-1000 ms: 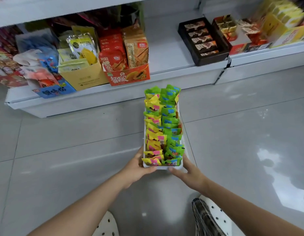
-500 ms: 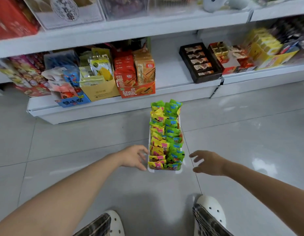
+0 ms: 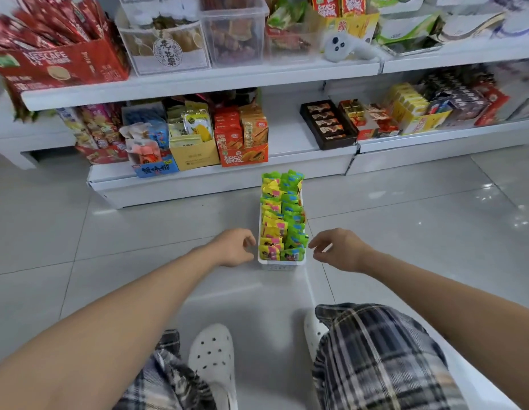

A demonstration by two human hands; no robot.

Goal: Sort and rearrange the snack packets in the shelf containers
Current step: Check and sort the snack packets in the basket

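The white basket (image 3: 281, 264) full of yellow and green snack packets (image 3: 282, 214) stands on the floor (image 3: 405, 220), near the low shelf (image 3: 292, 134). The left hand (image 3: 234, 247) is just left of it and the right hand (image 3: 336, 250) just right. Both have loosely curled fingers, apart and holding nothing.

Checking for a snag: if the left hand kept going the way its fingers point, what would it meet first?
Probably the white basket: the left hand points right at its near left side, a small gap away. Depth is hard to judge, so it might pass just in front.
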